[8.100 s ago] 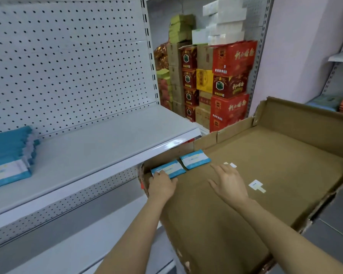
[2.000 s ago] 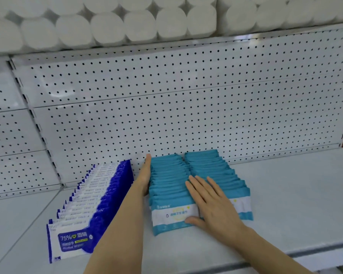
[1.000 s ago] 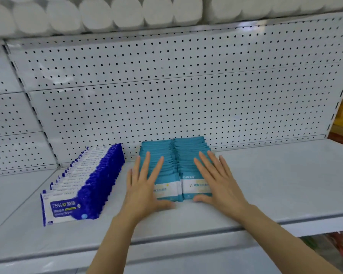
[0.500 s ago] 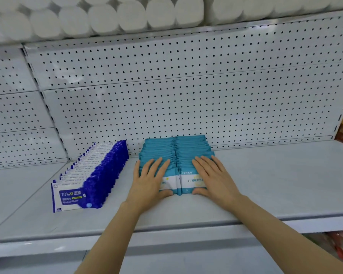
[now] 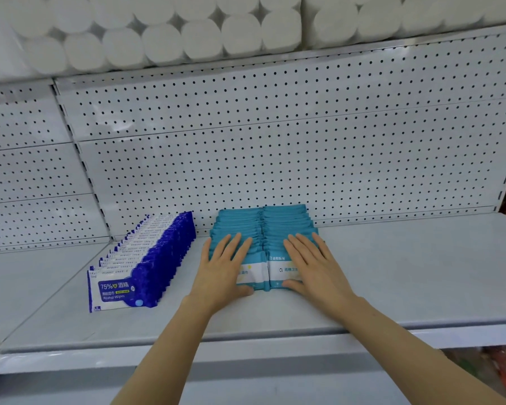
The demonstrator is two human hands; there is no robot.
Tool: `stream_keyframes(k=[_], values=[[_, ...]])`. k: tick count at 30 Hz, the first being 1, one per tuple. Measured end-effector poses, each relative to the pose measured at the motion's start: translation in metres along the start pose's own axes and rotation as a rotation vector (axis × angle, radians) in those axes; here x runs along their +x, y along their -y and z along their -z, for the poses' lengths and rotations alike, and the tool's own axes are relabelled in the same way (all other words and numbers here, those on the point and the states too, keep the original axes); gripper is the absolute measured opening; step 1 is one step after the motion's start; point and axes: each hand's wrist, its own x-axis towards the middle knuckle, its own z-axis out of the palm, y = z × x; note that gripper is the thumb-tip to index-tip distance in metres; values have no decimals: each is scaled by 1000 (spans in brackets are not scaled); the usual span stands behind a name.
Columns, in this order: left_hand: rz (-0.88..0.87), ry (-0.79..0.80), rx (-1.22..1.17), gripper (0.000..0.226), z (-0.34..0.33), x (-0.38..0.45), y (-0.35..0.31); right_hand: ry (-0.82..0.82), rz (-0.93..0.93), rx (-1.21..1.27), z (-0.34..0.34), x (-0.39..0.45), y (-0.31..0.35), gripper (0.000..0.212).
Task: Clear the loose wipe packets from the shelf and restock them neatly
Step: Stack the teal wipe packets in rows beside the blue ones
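While the teal wipe packets [image 5: 263, 229] stand in two touching rows on the white shelf [image 5: 406, 276], running lengthwise from near the front back to the pegboard panel [image 5: 275, 147], each hand lies flat over the front of one row. The left hand [image 5: 224, 267] covers the left row and the right hand [image 5: 311, 266] the right row, fingers straight and spread, thumbs at the front packets' lower edge; neither grip curls round anything. Both hands are equally near, so a push would likely run straight back along the rows' long axis. Just beside the left row sits a row of blue alcohol wipe packs [image 5: 146, 264], leaving little room there. Rightward the shelf lies bare, and bare shelf separates the packets from its front lip. Paper rolls [image 5: 187, 33] fill the shelf above.
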Motion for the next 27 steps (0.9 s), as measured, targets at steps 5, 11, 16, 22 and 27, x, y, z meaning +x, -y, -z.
stream_keyframes(k=[5,11,16,22,27], values=[[36,-14,10,93,5,-21,6,-116,1,27,0,-5,13,77],[80,-149,-49,86,17,-45,40,-255,0,103,10,6,60,70],[87,-268,-47,98,25,-68,104,-246,17,233,13,31,123,72],[72,-211,-196,122,8,-106,206,-181,35,391,-2,76,231,81],[-26,-120,-201,123,-15,-116,245,-102,3,318,-14,96,277,87]])
